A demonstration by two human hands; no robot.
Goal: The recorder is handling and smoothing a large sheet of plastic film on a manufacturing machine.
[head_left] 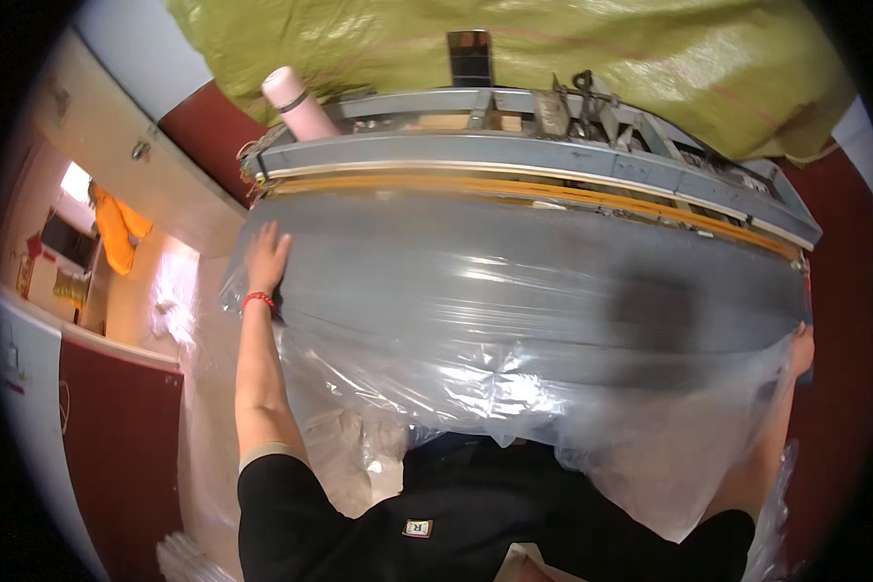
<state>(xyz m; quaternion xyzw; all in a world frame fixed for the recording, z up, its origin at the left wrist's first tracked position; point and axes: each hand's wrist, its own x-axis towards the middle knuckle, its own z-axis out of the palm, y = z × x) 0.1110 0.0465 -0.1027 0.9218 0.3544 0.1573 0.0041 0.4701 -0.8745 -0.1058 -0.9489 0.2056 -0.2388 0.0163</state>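
A wide sheet of clear plastic film (514,330) fills the middle of the view, stretched across a grey work surface (456,242) and hanging in crumpled folds toward six o'clock, over the person's dark shirt. Behind it, toward twelve o'clock, a yellow-green tarpaulin (572,58) covers the background, bunched above a grey metal frame (514,150) that runs from nine-thirty round to three o'clock, with an orange strip along its lower edge. At eight o'clock stands a dark red panel (116,436) below a pale wall. An orange cloth (118,231) hangs at ten o'clock. A pale pink bottle (299,105) with a dark band leans on the frame at eleven o'clock. The left hand (265,257) lies flat on the film's left edge at nine-thirty, fingers spread slightly and pointing up, a red bracelet (258,300) at the wrist. The right hand (801,347) sits at the film's right edge at three o'clock, mostly veiled by plastic; whether its fingers pinch the film or lie open cannot be told.
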